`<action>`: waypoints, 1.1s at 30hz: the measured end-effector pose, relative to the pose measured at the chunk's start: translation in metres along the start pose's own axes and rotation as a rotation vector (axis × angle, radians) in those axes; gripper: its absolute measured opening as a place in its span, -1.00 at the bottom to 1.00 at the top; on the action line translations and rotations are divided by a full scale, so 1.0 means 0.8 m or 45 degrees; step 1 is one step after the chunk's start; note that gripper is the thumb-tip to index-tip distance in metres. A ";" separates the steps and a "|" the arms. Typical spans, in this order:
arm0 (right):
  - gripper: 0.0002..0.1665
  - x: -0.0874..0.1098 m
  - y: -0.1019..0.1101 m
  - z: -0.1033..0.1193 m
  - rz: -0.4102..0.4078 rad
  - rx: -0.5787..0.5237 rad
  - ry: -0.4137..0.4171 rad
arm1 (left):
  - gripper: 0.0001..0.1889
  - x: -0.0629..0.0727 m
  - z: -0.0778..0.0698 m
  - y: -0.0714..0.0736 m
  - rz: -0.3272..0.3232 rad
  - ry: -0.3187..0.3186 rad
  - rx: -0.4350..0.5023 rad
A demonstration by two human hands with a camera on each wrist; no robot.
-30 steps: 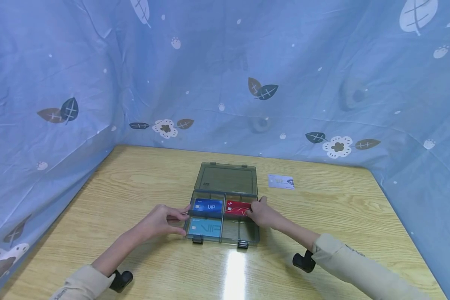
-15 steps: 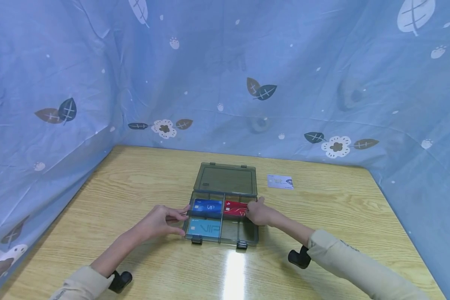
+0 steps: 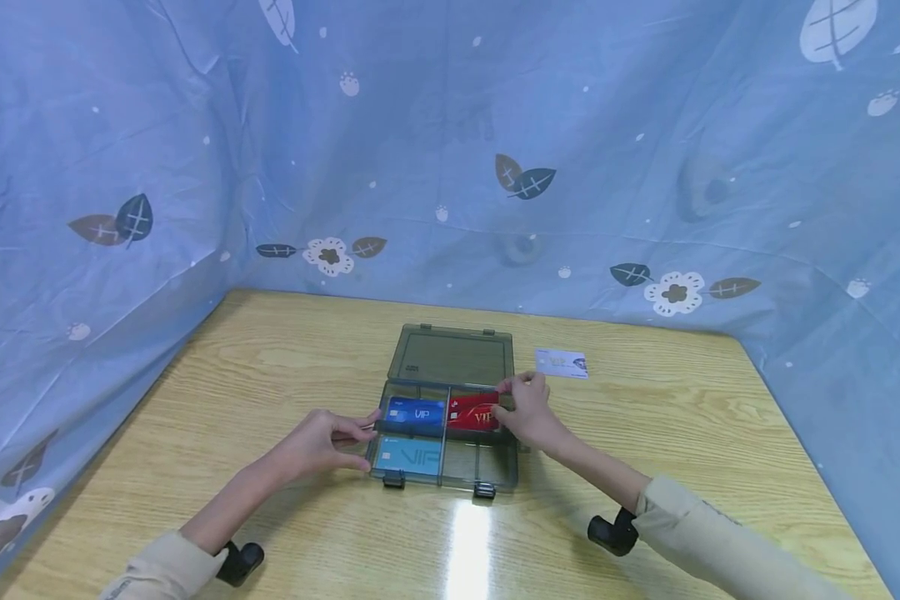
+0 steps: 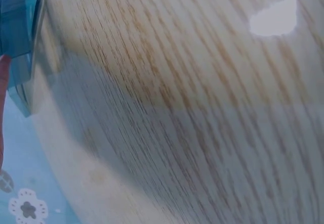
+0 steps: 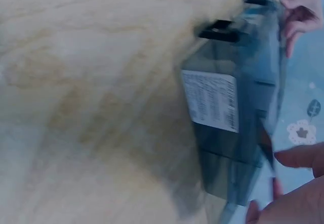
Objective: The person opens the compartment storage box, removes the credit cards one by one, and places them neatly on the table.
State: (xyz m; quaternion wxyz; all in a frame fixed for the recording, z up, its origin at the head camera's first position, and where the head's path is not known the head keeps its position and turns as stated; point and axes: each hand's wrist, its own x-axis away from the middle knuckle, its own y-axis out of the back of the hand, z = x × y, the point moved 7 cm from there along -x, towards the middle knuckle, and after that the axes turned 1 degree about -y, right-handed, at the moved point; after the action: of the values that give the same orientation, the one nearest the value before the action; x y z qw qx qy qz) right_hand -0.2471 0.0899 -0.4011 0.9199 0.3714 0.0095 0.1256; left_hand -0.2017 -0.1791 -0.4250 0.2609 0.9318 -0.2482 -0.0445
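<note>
A smoky see-through plastic box (image 3: 461,482) lies open on the wooden table, divided into compartments. My left hand (image 3: 322,443) holds its left side, fingertips and thumb along the wall. A blue VIP card (image 3: 416,412) lies in the back left compartment, a light blue VIP card (image 3: 408,456) in the front left one. Over the back right compartment, my right hand (image 3: 531,412) pinches the right end of a red VIP card (image 3: 468,412) between thumb and fingers. In the right wrist view the right hand (image 5: 298,193) is beside the box wall, which bears a white label (image 5: 210,100).
A silvery white VIP card (image 3: 561,363) lies on the table (image 3: 645,417) right of the box's hinged-back lid (image 3: 452,357). Blue patterned cloth (image 3: 420,125) hangs behind and at both sides. A black wrist mount (image 3: 612,533) hangs below the right forearm.
My right hand has shifted slightly, its fingers spreading toward the card's back edge, so more of the red card shows. The left hand stays at the box's left side.
</note>
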 end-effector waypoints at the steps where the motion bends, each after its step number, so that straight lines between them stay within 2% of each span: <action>1: -0.72 0.000 0.000 0.001 -0.014 -0.021 0.032 | -0.63 0.000 0.000 0.000 0.000 -0.002 0.001; 5: -0.75 0.002 -0.002 0.002 -0.047 -0.079 0.164 | -0.62 -0.001 0.001 -0.001 0.005 -0.007 0.018; 8: -0.73 0.003 -0.005 0.000 -0.027 -0.167 0.203 | -0.63 -0.001 0.000 -0.001 0.006 -0.007 0.037; 11: -0.75 0.002 -0.006 -0.004 -0.005 -0.243 0.200 | -0.64 -0.001 0.000 -0.001 0.005 -0.003 0.048; 15: -0.75 0.002 -0.003 -0.010 0.004 -0.246 0.156 | -0.64 -0.001 0.000 -0.001 0.001 0.001 0.048; 20: -0.54 0.002 0.000 -0.018 0.060 -0.280 0.120 | -0.63 0.000 0.001 -0.002 0.002 0.008 0.053; 28: -0.37 0.005 0.008 -0.042 0.184 -0.612 -0.012 | -0.62 0.000 0.000 0.000 0.007 0.014 0.061; 33: -0.33 0.009 0.013 -0.053 0.229 -0.714 -0.066 | -0.61 0.000 0.000 0.000 0.008 0.006 0.046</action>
State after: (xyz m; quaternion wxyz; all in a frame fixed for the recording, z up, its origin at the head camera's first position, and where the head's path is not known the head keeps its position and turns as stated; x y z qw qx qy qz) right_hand -0.2472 0.1279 -0.4244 0.9717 0.1051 -0.0821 0.1948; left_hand -0.2016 -0.1794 -0.4252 0.2447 0.9357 -0.2514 -0.0370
